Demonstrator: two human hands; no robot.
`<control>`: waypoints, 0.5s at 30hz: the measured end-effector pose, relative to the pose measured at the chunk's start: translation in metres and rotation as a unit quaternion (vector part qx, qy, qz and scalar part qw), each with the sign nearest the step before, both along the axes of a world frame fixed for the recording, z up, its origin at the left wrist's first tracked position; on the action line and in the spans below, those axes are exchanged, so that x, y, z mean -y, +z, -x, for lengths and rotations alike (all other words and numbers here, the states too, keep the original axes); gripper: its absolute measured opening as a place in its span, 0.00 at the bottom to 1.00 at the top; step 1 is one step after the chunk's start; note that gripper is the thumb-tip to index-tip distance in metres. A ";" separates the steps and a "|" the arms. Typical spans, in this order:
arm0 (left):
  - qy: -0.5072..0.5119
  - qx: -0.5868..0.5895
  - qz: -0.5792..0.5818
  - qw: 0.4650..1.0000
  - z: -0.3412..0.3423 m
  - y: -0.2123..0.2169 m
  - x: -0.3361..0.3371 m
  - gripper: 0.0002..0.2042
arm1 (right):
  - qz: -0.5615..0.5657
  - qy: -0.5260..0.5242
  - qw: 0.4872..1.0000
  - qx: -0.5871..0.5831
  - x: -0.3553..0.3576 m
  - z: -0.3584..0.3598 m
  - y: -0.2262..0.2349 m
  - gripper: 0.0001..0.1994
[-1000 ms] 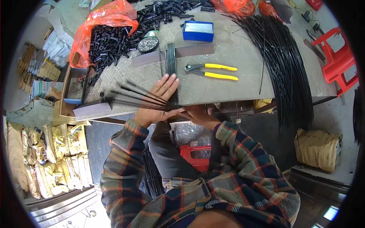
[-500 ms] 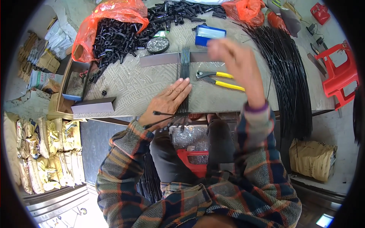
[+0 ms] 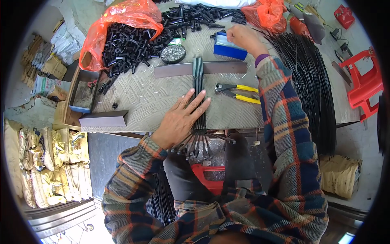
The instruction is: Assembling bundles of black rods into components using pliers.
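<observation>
— On the counter [image 3: 146, 101], just in front of the grey metal bar [image 3: 199, 68], what is being held down?

— A bundle of black rods [image 3: 198, 87] is pinned flat under the left hand [image 3: 180, 120], palm down, fingers spread, nothing gripped. The rod ends are fanned out past the counter edge, nearer than the bar.

— And beyond the bar?

— The blue box [image 3: 229, 48] is reached into by the right hand [image 3: 240, 37], fingers pinched; whether anything is held cannot be told.

— What might go wrong?

— The rods could probably be splayed or rolled towards the yellow-handled pliers [image 3: 237, 92] right of the bar, if pressure is eased while attention is elsewhere.
</observation>
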State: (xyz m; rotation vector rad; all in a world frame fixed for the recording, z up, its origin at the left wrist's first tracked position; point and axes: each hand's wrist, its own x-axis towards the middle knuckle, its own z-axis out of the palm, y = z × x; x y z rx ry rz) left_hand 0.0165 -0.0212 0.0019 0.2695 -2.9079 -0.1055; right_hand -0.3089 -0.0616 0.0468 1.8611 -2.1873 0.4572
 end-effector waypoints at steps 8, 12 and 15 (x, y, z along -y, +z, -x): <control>0.015 0.016 0.014 1.000 0.008 0.002 -0.003 0.29 | 0.151 0.086 0.983 0.061 -0.015 -0.042 -0.028 0.03; 0.030 0.025 0.002 0.999 0.009 0.000 -0.003 0.29 | 0.021 0.180 0.975 0.128 -0.022 -0.063 -0.039 0.06; 0.040 0.031 0.000 0.999 0.008 0.000 -0.003 0.29 | -0.014 0.147 0.973 0.178 -0.024 -0.061 -0.033 0.08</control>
